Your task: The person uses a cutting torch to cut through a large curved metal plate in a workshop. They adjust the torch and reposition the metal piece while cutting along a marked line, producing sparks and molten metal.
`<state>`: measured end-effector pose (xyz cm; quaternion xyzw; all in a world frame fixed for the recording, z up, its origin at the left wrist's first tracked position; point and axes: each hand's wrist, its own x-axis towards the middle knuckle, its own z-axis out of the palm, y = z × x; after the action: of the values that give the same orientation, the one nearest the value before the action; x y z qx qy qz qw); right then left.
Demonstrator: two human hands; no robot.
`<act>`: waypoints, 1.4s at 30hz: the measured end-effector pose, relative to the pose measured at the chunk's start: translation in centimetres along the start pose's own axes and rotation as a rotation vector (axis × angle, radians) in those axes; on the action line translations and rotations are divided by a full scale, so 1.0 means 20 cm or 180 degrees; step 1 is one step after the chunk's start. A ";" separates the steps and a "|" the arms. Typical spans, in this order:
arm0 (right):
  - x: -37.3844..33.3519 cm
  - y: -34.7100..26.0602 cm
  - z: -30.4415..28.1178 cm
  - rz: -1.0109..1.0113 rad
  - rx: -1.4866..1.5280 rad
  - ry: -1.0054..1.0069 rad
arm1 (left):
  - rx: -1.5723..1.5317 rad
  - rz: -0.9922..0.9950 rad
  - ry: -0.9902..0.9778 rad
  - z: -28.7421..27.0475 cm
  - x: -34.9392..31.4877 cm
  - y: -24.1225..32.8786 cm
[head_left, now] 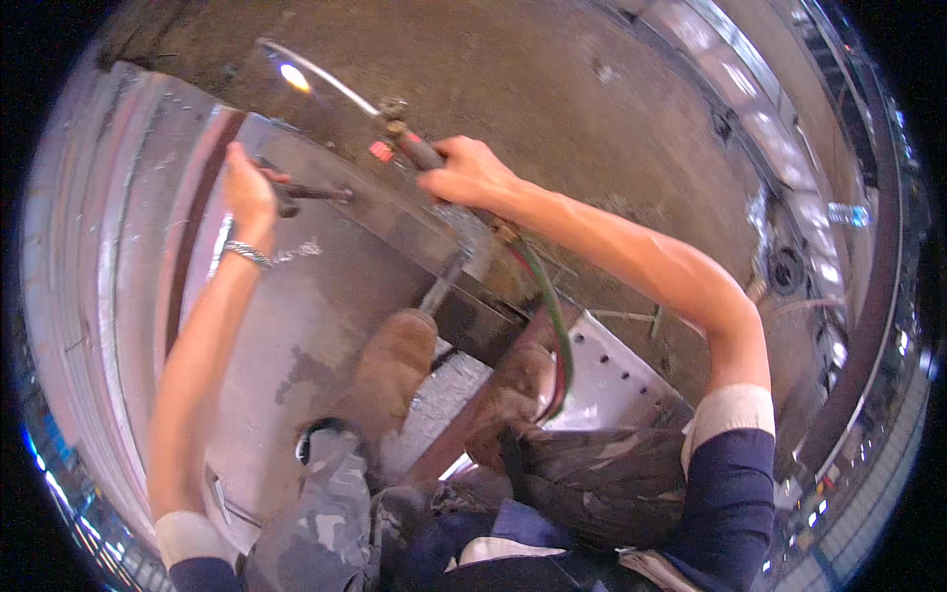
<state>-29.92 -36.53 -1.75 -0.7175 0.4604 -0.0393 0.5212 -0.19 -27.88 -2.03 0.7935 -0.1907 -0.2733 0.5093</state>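
From where I stand, the torch (421, 151) lies at upper centre, its long axis slanting from the right hand (469, 178) toward the upper left, with a bright flare (294, 78) beside its tip. That tip sits above the left hand (249, 197), well apart from it. The right hand is closed round the torch's handle; the left grips a dark tool (321, 192) over the grey plate (330, 266).

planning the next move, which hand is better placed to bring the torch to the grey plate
The right hand, probably: it holds the torch. The left hand, though apparently nearer the grey plate, is closed around a dark tool, so seems less free.
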 end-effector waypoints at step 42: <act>0.08 0.06 0.39 0.0137 0.0193 -0.0314 | 0.0233 -0.0236 0.0460 0.06 -0.16 0.14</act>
<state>-25.60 -32.14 -6.84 -0.6924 0.4481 -0.0065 0.5654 -3.54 -28.10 0.90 0.8357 -0.1338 -0.2268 0.4820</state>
